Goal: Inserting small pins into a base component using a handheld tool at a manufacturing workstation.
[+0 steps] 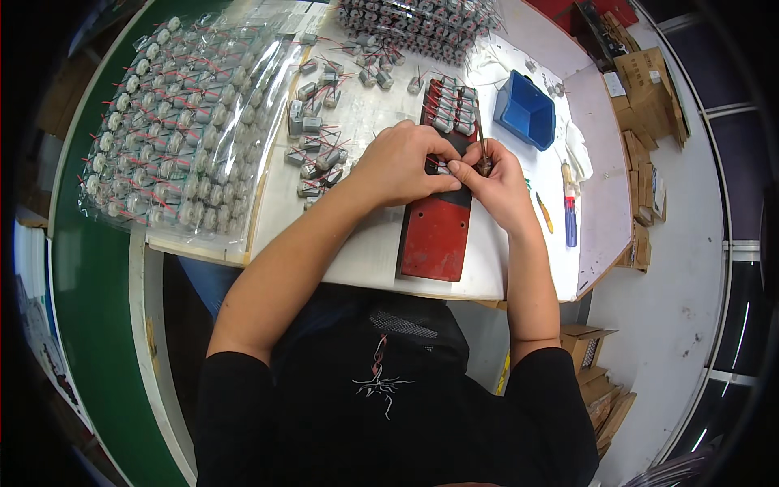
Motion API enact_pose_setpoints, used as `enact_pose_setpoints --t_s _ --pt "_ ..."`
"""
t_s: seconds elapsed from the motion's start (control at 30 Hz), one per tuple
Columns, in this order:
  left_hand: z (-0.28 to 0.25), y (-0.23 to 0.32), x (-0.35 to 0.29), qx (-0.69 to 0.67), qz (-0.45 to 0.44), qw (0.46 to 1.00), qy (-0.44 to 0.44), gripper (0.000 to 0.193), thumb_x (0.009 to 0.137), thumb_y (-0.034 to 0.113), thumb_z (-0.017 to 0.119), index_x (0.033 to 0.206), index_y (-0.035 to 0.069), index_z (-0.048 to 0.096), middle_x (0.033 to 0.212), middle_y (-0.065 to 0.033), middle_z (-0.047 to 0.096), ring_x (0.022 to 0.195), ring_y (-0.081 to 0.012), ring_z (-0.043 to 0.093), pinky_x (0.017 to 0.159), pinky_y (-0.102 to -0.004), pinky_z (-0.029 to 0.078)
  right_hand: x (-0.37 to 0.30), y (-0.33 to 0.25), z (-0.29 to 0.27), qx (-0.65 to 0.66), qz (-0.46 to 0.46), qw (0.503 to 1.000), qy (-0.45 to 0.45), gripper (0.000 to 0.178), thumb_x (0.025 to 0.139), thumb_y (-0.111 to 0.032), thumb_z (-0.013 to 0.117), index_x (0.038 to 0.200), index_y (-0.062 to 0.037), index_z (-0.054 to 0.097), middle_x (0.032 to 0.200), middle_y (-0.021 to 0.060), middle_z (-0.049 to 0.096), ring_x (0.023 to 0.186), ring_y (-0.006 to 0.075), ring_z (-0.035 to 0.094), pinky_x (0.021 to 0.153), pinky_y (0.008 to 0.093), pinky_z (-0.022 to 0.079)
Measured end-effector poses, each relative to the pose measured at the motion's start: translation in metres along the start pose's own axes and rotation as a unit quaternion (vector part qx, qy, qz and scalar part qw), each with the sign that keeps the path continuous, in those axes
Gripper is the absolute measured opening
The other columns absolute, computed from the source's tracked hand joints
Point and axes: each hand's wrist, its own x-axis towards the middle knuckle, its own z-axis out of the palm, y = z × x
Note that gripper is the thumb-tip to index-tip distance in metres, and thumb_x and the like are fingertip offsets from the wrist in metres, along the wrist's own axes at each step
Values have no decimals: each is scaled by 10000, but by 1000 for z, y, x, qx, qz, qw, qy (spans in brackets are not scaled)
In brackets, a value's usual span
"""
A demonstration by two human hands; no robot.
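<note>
A long red and black block (436,243) lies on the white work surface in front of me. Small grey motors (444,112) with red wires stand in rows on its far part. My left hand (406,166) reaches over the block, its fingers closed on a small motor (441,167) mostly hidden beneath them. Beside it, my right hand (499,183) is closed around a slim dark tool (479,122) whose shaft points away from me; its exact kind is unclear. The right thumb and fingers sit close to the left fingertips.
Loose motors (308,154) lie left of the block. Plastic-wrapped trays of motors (174,134) fill the left side, with another stack (422,28) at the back. To the right are a blue bin (511,122), a yellow pen-like tool (545,213) and a blue-and-red-handled screwdriver (570,219).
</note>
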Motion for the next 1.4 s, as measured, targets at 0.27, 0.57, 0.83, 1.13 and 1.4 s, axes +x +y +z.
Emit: enact_pose_setpoints --t_s 0.27,0.57,0.83,1.13,1.4 --pt "-4 -2 3 -18 -8 1000 -23 264 751 259 860 920 71 784 938 -88 732 901 -289 671 838 -380 536 -8 -15 -24 -37 -33 999 -14 201 1010 -223 690 925 -58 613 768 -53 572 684 41 520 599 230 423" --pt "-2 -6 4 -35 -7 999 -27 260 759 232 853 914 43 763 928 -91 726 902 -271 680 833 -365 537 -13 -13 -23 -469 -168 866 -42 434 1053 -364 547 788 -33 637 749 178 678 675 357 646 628 459 512" --pt "-1 -7 6 -33 -19 999 -35 258 768 302 840 915 100 776 937 -72 739 927 -288 688 837 -391 543 -7 -8 -16 -536 -156 828 -48 525 1070 -409 483 741 -42 664 680 195 677 624 403 665 592 495 528" --pt "-2 -5 6 -50 -7 998 -33 247 764 204 848 900 26 744 908 -92 722 878 -256 679 815 -351 534 -1 8 -22 -473 -192 858 -61 530 1074 -410 473 744 -48 676 679 205 677 599 415 654 597 514 531" --pt "-1 -9 8 -48 -10 998 -35 278 774 328 828 931 105 773 912 -89 745 889 -315 696 811 -412 548 -3 -7 -20 -561 -193 805 -18 510 1066 -411 499 729 -64 659 654 172 668 579 388 655 552 491 524"
